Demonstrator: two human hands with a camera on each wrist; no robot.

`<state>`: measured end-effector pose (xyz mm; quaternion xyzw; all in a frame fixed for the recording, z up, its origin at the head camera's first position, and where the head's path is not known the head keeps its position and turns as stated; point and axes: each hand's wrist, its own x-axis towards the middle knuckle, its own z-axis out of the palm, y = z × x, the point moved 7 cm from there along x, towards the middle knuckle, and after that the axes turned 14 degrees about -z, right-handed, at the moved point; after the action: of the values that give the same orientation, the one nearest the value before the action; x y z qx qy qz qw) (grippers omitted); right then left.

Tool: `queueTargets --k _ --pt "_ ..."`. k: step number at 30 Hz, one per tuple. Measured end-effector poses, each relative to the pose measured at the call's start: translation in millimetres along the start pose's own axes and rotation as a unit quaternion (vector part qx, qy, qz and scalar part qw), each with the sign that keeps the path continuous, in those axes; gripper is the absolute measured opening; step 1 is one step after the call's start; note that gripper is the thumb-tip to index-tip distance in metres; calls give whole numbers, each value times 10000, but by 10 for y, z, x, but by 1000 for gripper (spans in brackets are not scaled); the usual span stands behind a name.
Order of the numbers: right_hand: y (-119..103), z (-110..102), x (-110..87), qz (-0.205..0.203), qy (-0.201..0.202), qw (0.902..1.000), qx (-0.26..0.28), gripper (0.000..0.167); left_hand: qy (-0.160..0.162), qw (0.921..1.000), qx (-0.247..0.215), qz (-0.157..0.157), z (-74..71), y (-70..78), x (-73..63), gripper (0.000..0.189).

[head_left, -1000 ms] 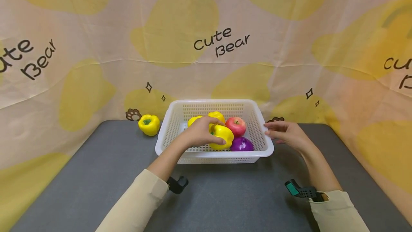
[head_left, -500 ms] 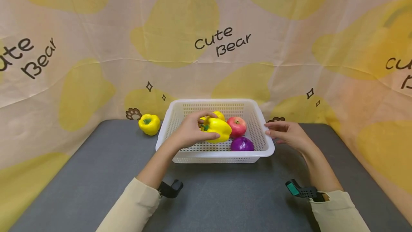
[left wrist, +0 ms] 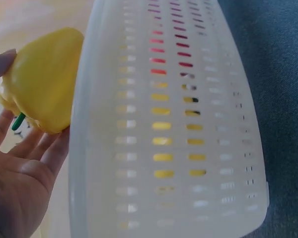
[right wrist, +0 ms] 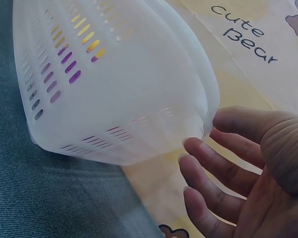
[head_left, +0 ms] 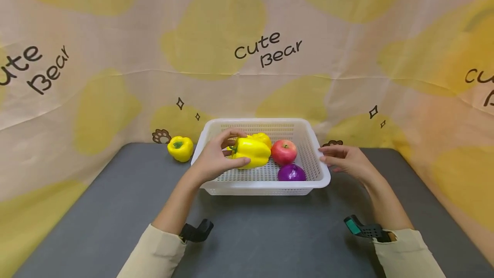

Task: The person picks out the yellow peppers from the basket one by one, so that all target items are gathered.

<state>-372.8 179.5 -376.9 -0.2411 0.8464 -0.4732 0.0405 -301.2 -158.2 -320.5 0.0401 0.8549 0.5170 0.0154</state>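
My left hand (head_left: 210,160) grips a yellow bell pepper (head_left: 252,152) between thumb and fingers, lifted over the left part of a white plastic basket (head_left: 266,185). In the left wrist view, this pepper (left wrist: 47,74) shows its green stem towards the palm. My right hand (head_left: 347,163) pinches the basket's right rim; in the right wrist view the thumb lies on the rim and the other fingers curl beneath. Inside the basket are another yellow pepper (head_left: 263,138), a red apple (head_left: 284,152) and a purple onion (head_left: 292,173). The left hand and its pepper hide part of the basket's inside.
One more yellow bell pepper (head_left: 180,149) stands on the grey table (head_left: 270,235), just left of the basket. Behind the table hangs a patterned cloth (head_left: 216,33) with lettering.
My left hand has lifted the yellow bell pepper from beside the onion and carried it left within the basket area. The right hand has stayed at the rim.
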Motion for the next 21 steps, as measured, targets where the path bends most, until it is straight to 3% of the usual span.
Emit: queueTargets --k 7,13,21 --pt "4 1 -5 17 23 10000 -33 60 23 9998 -49 201 -144 -42 -132 58" --pt "7 -16 -4 2 20 10000 19 56 221 9992 -11 331 -339 -78 -210 59" --pt "23 3 1 -71 94 9999 114 54 589 9981 173 28 -493 -237 -254 70"
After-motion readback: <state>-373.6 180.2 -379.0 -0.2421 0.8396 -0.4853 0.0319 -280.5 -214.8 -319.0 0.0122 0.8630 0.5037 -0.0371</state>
